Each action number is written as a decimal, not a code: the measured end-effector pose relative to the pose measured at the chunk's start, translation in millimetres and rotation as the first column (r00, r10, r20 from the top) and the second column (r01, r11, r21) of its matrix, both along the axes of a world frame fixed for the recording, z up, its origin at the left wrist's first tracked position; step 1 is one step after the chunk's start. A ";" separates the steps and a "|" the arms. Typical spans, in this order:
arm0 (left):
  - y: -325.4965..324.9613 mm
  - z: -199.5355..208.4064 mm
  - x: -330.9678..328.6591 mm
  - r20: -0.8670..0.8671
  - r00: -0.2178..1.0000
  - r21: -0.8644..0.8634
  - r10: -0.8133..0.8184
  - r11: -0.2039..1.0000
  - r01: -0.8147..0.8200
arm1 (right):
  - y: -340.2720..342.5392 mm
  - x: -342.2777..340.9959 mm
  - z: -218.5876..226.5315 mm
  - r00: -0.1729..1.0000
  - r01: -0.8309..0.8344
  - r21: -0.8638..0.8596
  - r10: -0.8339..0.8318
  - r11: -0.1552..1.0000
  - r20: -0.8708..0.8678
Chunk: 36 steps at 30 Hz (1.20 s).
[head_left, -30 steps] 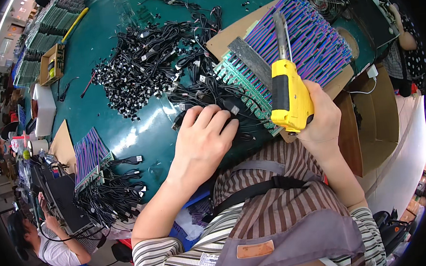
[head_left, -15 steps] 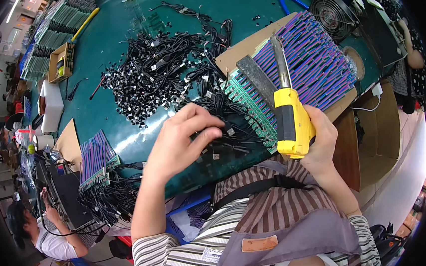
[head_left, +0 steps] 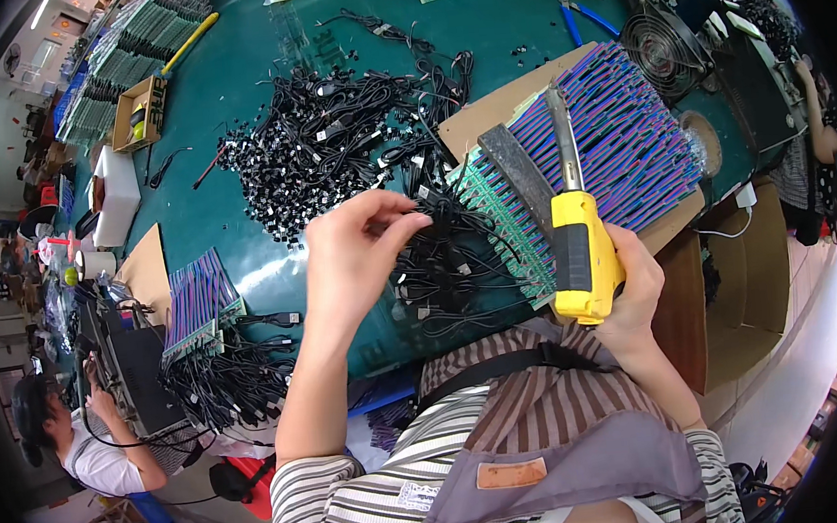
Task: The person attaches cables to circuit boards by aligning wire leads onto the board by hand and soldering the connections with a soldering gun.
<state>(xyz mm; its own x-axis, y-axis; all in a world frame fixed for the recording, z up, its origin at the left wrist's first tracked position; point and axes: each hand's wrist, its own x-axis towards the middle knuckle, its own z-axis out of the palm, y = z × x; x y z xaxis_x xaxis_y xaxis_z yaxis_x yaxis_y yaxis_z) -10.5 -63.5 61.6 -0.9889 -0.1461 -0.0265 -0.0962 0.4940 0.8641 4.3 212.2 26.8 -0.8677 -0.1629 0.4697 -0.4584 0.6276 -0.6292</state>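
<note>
My right hand (head_left: 635, 294) grips a yellow and black soldering gun (head_left: 580, 254), its long metal barrel pointing away from me. The barrel is over a row of thin circuit board strips (head_left: 614, 123), green at the left end and purple-blue along their length. Across them lies a dark flat bar (head_left: 518, 170). My left hand (head_left: 354, 257) is raised at the left of the boards, thumb and fingers pinched together beside black cables (head_left: 444, 274). Whatever is between its fingertips is too small to make out. Several cables run up to the boards' green ends.
A large heap of black USB cables (head_left: 307, 162) covers the table's middle. More boards with cables (head_left: 200, 298) hang at the left edge. Blue-handled pliers (head_left: 572, 28) and a fan (head_left: 662, 41) stand at the far right. Another person (head_left: 109, 453) sits at the left.
My left hand has risen slightly, its thumb and fingers drawn closer together. The soldering gun stays in my right hand, over the boards. The whole view has shifted slightly.
</note>
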 end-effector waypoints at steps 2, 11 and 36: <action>6.1 -6.4 -14.6 0.127 0.992 0.035 0.021 0.999 -0.025 | 1.8 2.6 1.9 1.000 0.008 -0.028 -0.007 1.000 0.017; -8.4 16.4 -19.0 0.243 0.970 0.155 -0.025 0.988 -0.013 | 26.9 12.7 4.7 0.990 0.140 -0.130 -0.142 0.982 -0.003; 9.5 11.4 -43.1 0.268 0.937 -0.042 -0.223 0.969 0.243 | 40.4 12.7 22.4 0.958 0.278 -0.116 -0.284 0.954 -0.034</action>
